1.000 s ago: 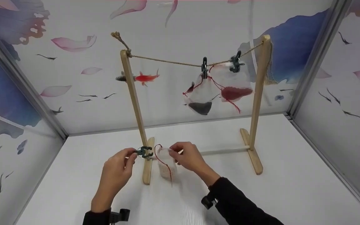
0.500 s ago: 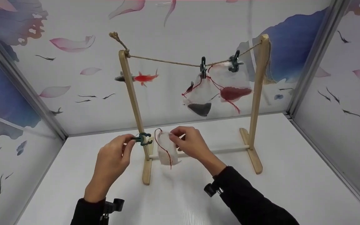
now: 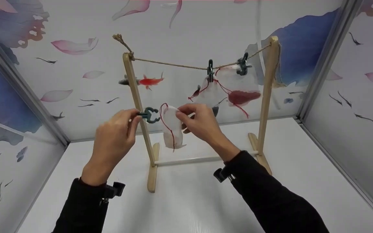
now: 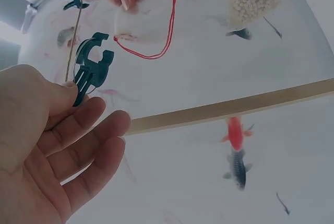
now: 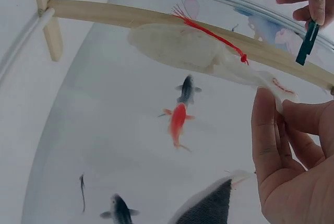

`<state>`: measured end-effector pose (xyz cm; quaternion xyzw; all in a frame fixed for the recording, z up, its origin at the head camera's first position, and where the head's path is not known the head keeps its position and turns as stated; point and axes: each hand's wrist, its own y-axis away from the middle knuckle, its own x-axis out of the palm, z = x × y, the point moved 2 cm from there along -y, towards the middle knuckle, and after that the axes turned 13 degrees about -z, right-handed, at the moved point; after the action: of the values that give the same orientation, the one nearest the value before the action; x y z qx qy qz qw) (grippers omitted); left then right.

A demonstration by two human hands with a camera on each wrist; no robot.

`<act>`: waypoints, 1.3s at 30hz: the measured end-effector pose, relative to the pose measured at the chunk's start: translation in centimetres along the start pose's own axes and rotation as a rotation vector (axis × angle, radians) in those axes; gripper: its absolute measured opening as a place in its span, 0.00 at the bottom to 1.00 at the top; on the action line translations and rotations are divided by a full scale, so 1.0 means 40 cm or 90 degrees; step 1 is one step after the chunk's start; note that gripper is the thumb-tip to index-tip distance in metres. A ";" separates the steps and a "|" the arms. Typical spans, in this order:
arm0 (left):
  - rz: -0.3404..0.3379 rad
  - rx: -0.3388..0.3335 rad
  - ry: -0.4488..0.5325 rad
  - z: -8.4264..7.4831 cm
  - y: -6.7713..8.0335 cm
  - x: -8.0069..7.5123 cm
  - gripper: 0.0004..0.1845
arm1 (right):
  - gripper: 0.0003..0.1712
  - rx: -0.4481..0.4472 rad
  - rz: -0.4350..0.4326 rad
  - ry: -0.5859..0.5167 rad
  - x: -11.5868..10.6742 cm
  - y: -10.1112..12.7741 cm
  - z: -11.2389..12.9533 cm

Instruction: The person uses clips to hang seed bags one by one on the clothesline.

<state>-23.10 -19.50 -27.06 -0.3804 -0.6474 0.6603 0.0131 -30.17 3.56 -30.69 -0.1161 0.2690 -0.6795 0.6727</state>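
Below the cord [image 3: 173, 64], at nine o'clock of the hung pouches, I see my left hand [image 3: 115, 137] pinching a clip [image 3: 149, 115] and my right hand [image 3: 201, 124] gripping the white pouch [image 3: 172, 127]; I judge the next move is lifting both to the cord and clipping.

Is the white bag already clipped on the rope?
No, the right hand holds the bag below the rope, and the clip is beside it.

A booth with three walls [image 3: 206, 32] papered in white, printed with pink petals, blue blooms, small dark fish and one red goldfish [image 3: 150, 81]; grey metal strips [image 3: 327, 58] run down the two back corners; the floor is a plain white tabletop [image 3: 303, 181]; soft, even light throughout.
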 end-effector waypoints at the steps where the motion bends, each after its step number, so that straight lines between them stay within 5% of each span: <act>1: -0.004 0.009 -0.002 -0.004 -0.018 -0.003 0.12 | 0.09 -0.001 -0.011 -0.006 -0.004 -0.008 0.010; 9: -0.067 0.086 -0.034 -0.028 -0.121 -0.008 0.12 | 0.09 -0.056 -0.097 0.001 -0.029 -0.064 0.072; 17: -0.103 0.158 -0.075 -0.039 -0.163 0.010 0.12 | 0.08 -0.180 -0.189 0.160 -0.029 -0.103 0.087; 24: -0.159 0.203 -0.126 -0.056 -0.193 0.008 0.12 | 0.08 -0.226 -0.209 0.217 -0.027 -0.135 0.115; 31: -0.163 0.250 -0.202 -0.081 -0.230 0.001 0.10 | 0.07 -0.254 -0.207 0.260 -0.025 -0.161 0.172; 39: -0.130 0.244 -0.259 -0.102 -0.266 0.019 0.10 | 0.05 -0.276 -0.199 0.308 -0.011 -0.176 0.196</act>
<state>-26.58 -13.93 -17.69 -0.1640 -0.5353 0.8284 0.0209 -32.06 2.00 -20.44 -0.1320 0.5371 -0.7092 0.4373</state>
